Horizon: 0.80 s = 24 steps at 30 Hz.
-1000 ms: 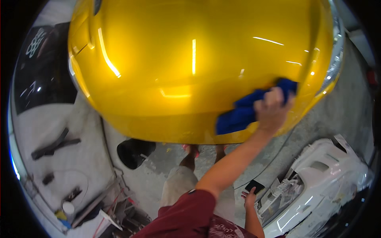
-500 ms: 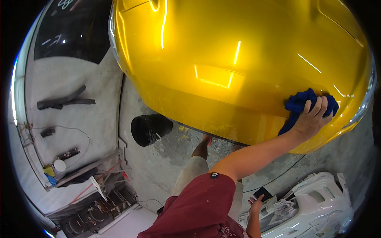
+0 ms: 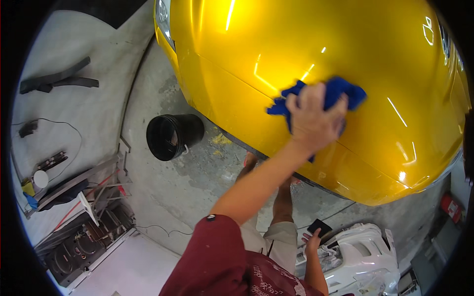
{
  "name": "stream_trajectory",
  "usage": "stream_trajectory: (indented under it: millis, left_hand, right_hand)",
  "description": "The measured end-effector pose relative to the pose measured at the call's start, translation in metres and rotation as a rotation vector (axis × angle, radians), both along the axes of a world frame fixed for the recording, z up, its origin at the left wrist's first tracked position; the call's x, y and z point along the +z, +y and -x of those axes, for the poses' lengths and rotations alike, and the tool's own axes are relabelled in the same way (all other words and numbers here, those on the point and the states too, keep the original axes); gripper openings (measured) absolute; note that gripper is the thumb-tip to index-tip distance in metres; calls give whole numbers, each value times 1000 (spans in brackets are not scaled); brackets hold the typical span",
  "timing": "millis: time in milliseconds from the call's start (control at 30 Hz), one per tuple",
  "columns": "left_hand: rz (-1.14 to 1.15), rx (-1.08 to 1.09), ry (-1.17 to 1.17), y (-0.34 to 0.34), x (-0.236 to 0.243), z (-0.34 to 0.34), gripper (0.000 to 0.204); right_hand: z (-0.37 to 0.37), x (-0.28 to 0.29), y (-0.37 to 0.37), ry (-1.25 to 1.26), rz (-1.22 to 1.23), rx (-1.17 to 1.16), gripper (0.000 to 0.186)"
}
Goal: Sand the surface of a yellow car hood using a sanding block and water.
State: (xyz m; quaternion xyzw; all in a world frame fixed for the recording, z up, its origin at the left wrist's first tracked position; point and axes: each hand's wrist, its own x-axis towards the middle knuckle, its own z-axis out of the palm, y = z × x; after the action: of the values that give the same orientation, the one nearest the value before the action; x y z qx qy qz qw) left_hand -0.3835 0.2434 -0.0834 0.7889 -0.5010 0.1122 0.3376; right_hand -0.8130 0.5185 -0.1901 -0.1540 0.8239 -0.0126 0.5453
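A glossy yellow car's hood (image 3: pixel 375 54) fills the upper part of the head view. My left hand (image 3: pixel 313 116) reaches across it, fingers spread over and gripping a crumpled blue cloth (image 3: pixel 345 91) that lies against the paint; part of the cloth is hidden under the hand. At the lower right my right hand (image 3: pixel 311 241) is down by my side, palm upward, closed on a dark flat rectangular object (image 3: pixel 318 227). My bare legs and sandals show below the bumper.
A black bucket (image 3: pixel 173 138) stands beside the bumper. At left are dark trim pieces (image 3: pixel 59 80), cables, a white round item (image 3: pixel 41 179) and metal framing. A white body panel (image 3: pixel 363 261) lies at lower right, near a red object (image 3: pixel 452 207) and a cable on the floor (image 3: pixel 207 187).
My left hand and the blue cloth have moved from the hood's right side leftward and upward. The view has shifted, bringing the bucket higher. My right hand still holds the dark object.
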Motion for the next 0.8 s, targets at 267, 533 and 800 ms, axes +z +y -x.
stream_trajectory:
  millis: [267,533,800]
  left_hand:
    - [42,361,-21,32,-15,-216,31]
    - [193,367,-96,44,-35,-307,31]
    - [83,460,624,178,-56,-279,39]
  right_hand:
    - [-82,0,7,-20,6,181,96]
    - [-192,6,30,-59,-52,140,89]
    - [-268,21,85,-243,-23,79,80]
